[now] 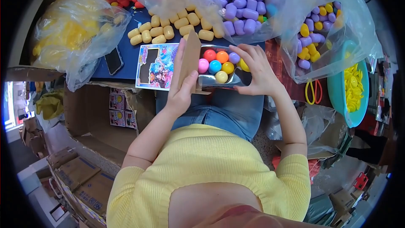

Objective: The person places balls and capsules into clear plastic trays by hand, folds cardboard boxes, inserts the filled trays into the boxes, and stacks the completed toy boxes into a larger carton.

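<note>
My left hand (181, 95) is closed on a brown cardboard box (190, 61) held upright on its edge, thumb on the near side. Right beside it lies a clear plastic tray of coloured balls (221, 66), among them pink, red, orange, blue, yellow and purple ones. My right hand (259, 69) spans the tray's right end, fingers at the far edge and thumb at the near edge; it partly covers a yellow ball (244, 65). Left of the cardboard, a printed cartoon box panel (156, 66) with a dark window lies on the blue table surface; whether it joins the cardboard is hidden.
Yellow capsules (160, 31) and purple capsules (249, 4) lie at the back. Plastic bags (78, 29) stand on both sides, with a phone (114, 61) at left. A turquoise basin (335, 76) holds yellow pieces. A large carton (86, 114) stands below left.
</note>
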